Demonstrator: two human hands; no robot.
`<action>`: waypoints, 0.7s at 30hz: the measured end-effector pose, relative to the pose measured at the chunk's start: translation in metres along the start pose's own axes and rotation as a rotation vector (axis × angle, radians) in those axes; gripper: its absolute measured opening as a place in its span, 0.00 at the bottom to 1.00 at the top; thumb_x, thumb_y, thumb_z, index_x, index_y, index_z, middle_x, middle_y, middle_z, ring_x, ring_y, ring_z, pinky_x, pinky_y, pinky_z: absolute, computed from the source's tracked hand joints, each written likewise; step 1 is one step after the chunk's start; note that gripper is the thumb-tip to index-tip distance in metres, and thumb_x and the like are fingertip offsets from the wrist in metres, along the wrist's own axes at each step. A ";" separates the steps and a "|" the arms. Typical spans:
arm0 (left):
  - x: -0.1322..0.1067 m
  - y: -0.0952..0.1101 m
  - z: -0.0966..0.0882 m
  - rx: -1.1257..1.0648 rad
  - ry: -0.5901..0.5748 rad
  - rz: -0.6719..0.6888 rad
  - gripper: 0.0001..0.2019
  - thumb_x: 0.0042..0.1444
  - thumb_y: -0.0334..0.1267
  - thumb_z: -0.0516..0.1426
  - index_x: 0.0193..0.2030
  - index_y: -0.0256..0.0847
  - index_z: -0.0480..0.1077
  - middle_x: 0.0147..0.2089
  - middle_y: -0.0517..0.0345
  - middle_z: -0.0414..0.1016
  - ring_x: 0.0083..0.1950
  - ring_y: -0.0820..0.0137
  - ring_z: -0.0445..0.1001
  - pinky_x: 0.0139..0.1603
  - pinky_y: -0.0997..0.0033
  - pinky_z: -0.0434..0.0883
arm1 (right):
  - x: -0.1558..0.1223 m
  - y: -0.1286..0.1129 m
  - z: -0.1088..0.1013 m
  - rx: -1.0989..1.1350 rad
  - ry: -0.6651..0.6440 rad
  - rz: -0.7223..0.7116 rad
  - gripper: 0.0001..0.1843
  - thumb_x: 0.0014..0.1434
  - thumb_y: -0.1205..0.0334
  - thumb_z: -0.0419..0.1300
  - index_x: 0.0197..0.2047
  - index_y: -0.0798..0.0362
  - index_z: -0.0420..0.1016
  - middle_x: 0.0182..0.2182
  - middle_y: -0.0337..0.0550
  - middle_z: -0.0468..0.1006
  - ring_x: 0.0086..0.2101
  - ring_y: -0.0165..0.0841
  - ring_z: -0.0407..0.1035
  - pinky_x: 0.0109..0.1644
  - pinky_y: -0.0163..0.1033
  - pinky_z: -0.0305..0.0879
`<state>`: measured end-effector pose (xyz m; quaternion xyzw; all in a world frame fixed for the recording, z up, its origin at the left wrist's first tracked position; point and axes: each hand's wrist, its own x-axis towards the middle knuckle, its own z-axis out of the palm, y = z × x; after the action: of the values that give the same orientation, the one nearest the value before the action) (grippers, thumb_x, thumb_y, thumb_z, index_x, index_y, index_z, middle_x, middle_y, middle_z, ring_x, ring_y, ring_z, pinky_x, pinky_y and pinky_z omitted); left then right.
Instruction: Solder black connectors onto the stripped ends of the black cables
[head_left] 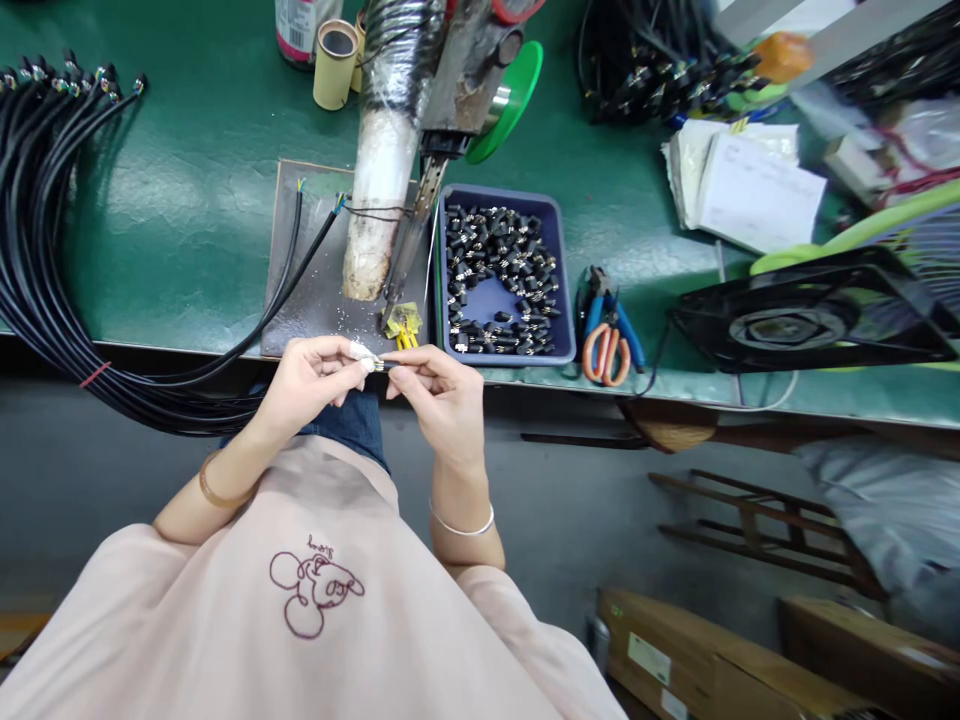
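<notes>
Just off the bench's front edge, my right hand pinches a small black connector with metal pins on its left end. The fingertips of my left hand are closed at that pin end, with white wrapping on the fingertips. Whether a wire is also between them, I cannot tell. Behind my hands, a yellow clip-like piece sits under the tip of a soldering iron. To the right stands a blue-grey tray with many similar connectors. Two black cables with stripped coloured ends lie on a dark mat.
A large bundle of black cables hangs over the left edge. Right of the tray lie orange-handled scissors and blue-handled pliers. A green spool, a wrapped white tube, papers and a fan are farther off.
</notes>
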<state>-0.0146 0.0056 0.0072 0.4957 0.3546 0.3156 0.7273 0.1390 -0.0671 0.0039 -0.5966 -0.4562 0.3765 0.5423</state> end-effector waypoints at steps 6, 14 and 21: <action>0.002 -0.003 0.004 0.024 0.061 0.113 0.06 0.48 0.36 0.67 0.27 0.37 0.75 0.29 0.58 0.80 0.31 0.74 0.76 0.37 0.76 0.75 | -0.004 0.006 0.001 -0.153 0.084 -0.050 0.09 0.59 0.54 0.65 0.37 0.50 0.82 0.20 0.33 0.73 0.18 0.23 0.62 0.22 0.32 0.57; 0.007 -0.007 0.005 0.084 0.146 0.169 0.08 0.48 0.38 0.67 0.27 0.37 0.73 0.28 0.60 0.76 0.31 0.73 0.75 0.38 0.74 0.75 | -0.013 0.001 0.002 -0.072 0.458 -0.405 0.08 0.64 0.54 0.58 0.42 0.47 0.73 0.20 0.30 0.67 0.15 0.25 0.61 0.19 0.33 0.56; 0.013 -0.006 0.005 0.091 0.159 0.206 0.08 0.49 0.36 0.66 0.27 0.37 0.71 0.28 0.61 0.73 0.30 0.75 0.72 0.35 0.76 0.72 | -0.015 0.000 0.003 -0.345 0.239 -0.255 0.04 0.66 0.61 0.60 0.45 0.47 0.76 0.35 0.37 0.84 0.35 0.31 0.81 0.44 0.38 0.78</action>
<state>-0.0023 0.0122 0.0005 0.5353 0.3721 0.4104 0.6377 0.1314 -0.0806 0.0031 -0.6581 -0.5180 0.1482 0.5259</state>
